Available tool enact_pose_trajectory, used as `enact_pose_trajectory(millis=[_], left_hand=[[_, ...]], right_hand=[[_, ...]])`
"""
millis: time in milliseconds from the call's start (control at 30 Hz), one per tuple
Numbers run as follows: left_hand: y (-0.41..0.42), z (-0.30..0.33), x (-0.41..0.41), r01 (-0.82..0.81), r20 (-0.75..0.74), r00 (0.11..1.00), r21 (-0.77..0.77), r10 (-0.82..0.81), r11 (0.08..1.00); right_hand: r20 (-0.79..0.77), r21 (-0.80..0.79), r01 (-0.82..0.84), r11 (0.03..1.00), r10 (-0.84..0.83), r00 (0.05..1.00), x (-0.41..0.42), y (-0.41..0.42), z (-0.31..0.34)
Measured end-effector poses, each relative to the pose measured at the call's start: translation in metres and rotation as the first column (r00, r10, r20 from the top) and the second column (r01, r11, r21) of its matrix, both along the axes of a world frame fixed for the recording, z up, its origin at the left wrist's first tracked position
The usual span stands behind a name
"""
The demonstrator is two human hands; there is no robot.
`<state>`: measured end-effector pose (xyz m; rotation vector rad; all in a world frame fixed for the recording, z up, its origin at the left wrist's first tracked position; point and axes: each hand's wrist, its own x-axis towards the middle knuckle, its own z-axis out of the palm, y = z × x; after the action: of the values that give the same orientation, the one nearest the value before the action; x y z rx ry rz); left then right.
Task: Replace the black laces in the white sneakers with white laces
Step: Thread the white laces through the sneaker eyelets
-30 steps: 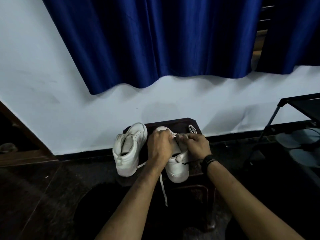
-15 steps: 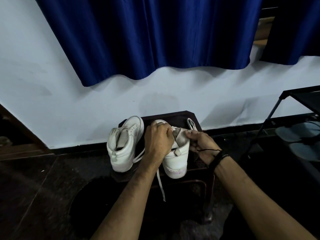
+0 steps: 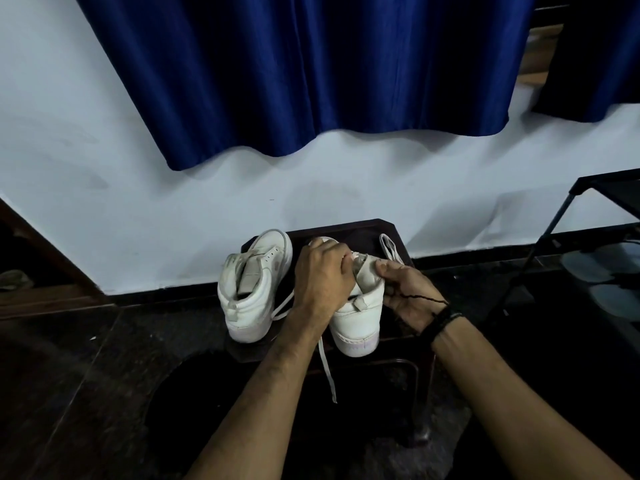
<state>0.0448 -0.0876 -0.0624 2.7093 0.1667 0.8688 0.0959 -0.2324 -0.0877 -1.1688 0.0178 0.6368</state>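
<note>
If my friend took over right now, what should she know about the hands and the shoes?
Left hand: curled over the right shoe, fingers at its tongue; what they pinch is hidden.
Right hand: pinches the tongue's right side.
Both shoes stand on the stool; the left shoe shows no lace.
A white lace hangs from under the left hand, off the stool's front. Another lace lies behind the right hand.
Done: no black laces visible in either shoe.
Left: finish lacing the right shoe, then the left.

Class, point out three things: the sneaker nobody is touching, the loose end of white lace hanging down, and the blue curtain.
untouched sneaker [image 3: 254, 289], head view, its heel side.
white lace [image 3: 327, 370], head view, hanging end.
blue curtain [image 3: 311, 71], head view, middle folds.
</note>
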Motion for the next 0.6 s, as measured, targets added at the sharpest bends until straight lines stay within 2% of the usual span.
enact_pose_trajectory(millis=[133,267,467,600], left_hand=[[-0.001,-0.001,0.0,0.004,-0.037,0.999,0.07,-0.002,0.998],[-0.002,0.002,-0.001,-0.021,-0.064,0.998,0.075,0.026,0.997],[-0.004,0.003,-0.002,-0.037,-0.081,0.996,0.043,0.04,0.998],[-0.009,0.007,-0.001,-0.074,-0.127,0.988,0.072,0.083,0.995]], right_hand=[[0.056,-0.003,-0.006,1.0,0.006,0.998,-0.002,0.001,0.001],[0.1,-0.001,0.011,1.0,-0.011,0.995,-0.005,0.002,0.003],[0.231,-0.081,0.095,0.992,-0.074,0.97,-0.008,0.009,0.003],[0.368,-0.18,0.124,0.976,-0.05,0.928,-0.005,0.012,0.0]])
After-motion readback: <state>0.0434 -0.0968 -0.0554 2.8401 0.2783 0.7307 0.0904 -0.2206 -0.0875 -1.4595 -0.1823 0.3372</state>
